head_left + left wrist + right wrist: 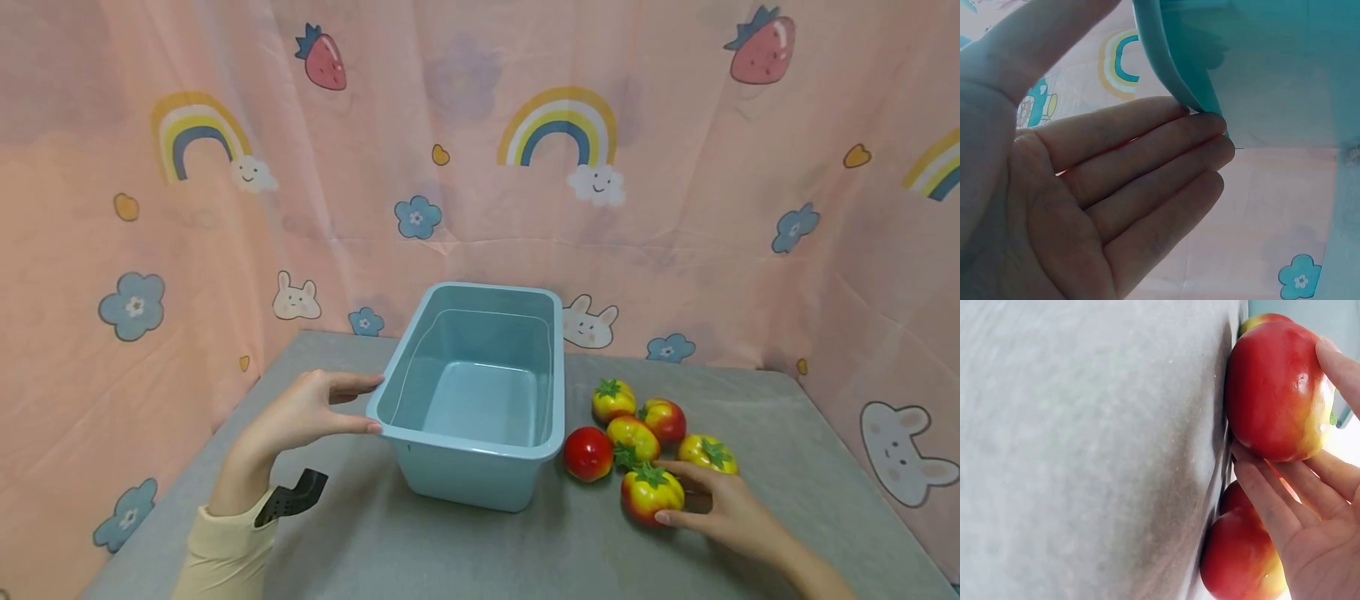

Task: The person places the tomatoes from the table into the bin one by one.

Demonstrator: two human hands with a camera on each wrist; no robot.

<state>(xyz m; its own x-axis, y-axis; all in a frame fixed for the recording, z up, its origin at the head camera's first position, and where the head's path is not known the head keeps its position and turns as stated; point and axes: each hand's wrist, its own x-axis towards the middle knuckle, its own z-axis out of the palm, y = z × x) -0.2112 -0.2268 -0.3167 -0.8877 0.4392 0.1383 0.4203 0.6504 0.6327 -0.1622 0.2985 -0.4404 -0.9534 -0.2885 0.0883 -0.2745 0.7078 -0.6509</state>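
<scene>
A light-blue plastic bin (472,475) stands in the middle of the table in the head view. My left hand (303,412) is at its near left corner, fingertips and thumb at the rim. In the left wrist view, the fingers (1147,169) lie straight, with tips against the bin's rim (1160,62). My right hand (738,512) holds the nearest red-and-yellow tomato (648,500) between thumb and fingers; its green leafy top faces up. Seen from the right wrist, this tomato (1272,394) looks mostly red and sits against the grey table surface.
Several more tomatoes cluster right of the bin, among them an all-red one (588,454) close to its wall and a yellow one (707,452) behind my right hand. The grey table (337,533) ends at a pink patterned curtain (487,217) on the back and sides.
</scene>
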